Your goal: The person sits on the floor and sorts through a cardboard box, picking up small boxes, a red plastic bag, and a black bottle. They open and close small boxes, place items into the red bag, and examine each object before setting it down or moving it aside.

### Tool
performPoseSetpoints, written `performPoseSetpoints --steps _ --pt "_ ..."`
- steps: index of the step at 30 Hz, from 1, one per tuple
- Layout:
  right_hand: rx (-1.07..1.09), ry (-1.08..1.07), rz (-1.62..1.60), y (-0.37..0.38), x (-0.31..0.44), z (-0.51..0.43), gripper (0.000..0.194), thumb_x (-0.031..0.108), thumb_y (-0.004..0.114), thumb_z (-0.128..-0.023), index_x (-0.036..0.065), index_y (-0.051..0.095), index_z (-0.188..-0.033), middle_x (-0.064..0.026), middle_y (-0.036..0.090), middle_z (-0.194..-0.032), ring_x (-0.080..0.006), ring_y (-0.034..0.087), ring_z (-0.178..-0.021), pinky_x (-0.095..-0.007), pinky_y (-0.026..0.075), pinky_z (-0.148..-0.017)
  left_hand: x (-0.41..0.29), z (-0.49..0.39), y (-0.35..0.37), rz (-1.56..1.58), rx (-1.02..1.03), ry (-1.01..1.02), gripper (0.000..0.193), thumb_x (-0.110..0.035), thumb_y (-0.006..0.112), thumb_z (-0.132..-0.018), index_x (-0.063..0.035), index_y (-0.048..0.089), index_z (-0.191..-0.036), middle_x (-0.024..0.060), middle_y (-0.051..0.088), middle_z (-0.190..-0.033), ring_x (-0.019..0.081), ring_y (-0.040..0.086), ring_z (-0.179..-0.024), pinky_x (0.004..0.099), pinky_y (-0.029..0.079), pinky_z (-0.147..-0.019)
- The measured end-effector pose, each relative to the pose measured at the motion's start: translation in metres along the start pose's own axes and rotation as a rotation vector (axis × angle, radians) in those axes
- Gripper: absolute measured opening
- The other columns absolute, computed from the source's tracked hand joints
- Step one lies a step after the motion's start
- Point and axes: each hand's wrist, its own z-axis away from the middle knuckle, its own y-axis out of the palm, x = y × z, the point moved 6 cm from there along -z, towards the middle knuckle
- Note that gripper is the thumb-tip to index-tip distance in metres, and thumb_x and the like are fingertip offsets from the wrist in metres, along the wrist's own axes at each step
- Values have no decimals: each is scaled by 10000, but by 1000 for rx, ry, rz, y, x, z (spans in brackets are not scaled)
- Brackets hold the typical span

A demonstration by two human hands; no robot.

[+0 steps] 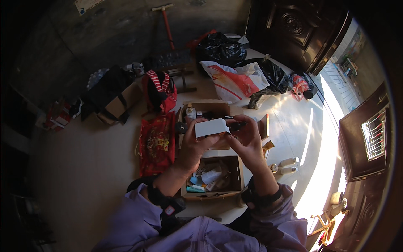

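Observation:
A small white carton (211, 127) is between my two hands, above two open cardboard boxes. My left hand (195, 143) grips its left side, thumb along the near edge. The fingers of my right hand (248, 143) are at its right end, with the thumb touching the near right corner. What the carton contains is hidden. Below my wrists, the nearer cardboard box (240, 176) holds a blue tube (197, 181), a teal tube (194, 189) and crumpled packing paper. Behind my hands, the farther cardboard box (204, 102) holds a pump bottle (190, 111) and dark items partly hidden.
A red bag (157, 148) lies left of the boxes, below a red backpack (160, 91). Black plastic bags (220, 50) and a white-and-red bag (233, 82) lie beyond. Bottles (289, 161) lie on the floor at right, near the open door (362, 141). A wooden stool (330, 228) is lower right.

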Motion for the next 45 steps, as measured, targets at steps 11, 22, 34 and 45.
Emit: performPoseSetpoints --steps 11,22,34,45 --pt "38 44 79 -14 15 10 299 51 680 -920 17 598 -1207 -35 660 -1117 -97 631 -1004 -266 504 -896 13 5 -2 273 127 -267 487 -182 691 -858 -73 521 -1300 107 622 -1231 264 657 -1102 402 576 -876" --pt "-40 -68 433 -5 21 19 257 55 700 -887 -12 603 -1115 -120 684 -1014 -177 692 -903 -296 539 -813 26 0 -11 229 49 -277 398 -49 738 -832 -84 540 -1175 76 624 -1164 204 650 -1068 365 563 -928" --pt "-207 227 -50 -24 -16 19 279 147 659 -962 -6 582 -1183 -45 656 -987 -111 634 -877 -267 515 -824 11 2 10 265 172 -157 577 -262 729 -897 -78 466 -1377 90 593 -1267 205 589 -1177 380 532 -966" --pt "-237 209 -218 -25 -13 19 294 166 577 -993 -5 525 -1227 -77 661 -936 -163 646 -864 -299 512 -835 -3 -2 4 246 186 -123 621 -96 602 -892 -49 386 -1473 91 522 -1385 198 516 -1286 349 448 -1086"
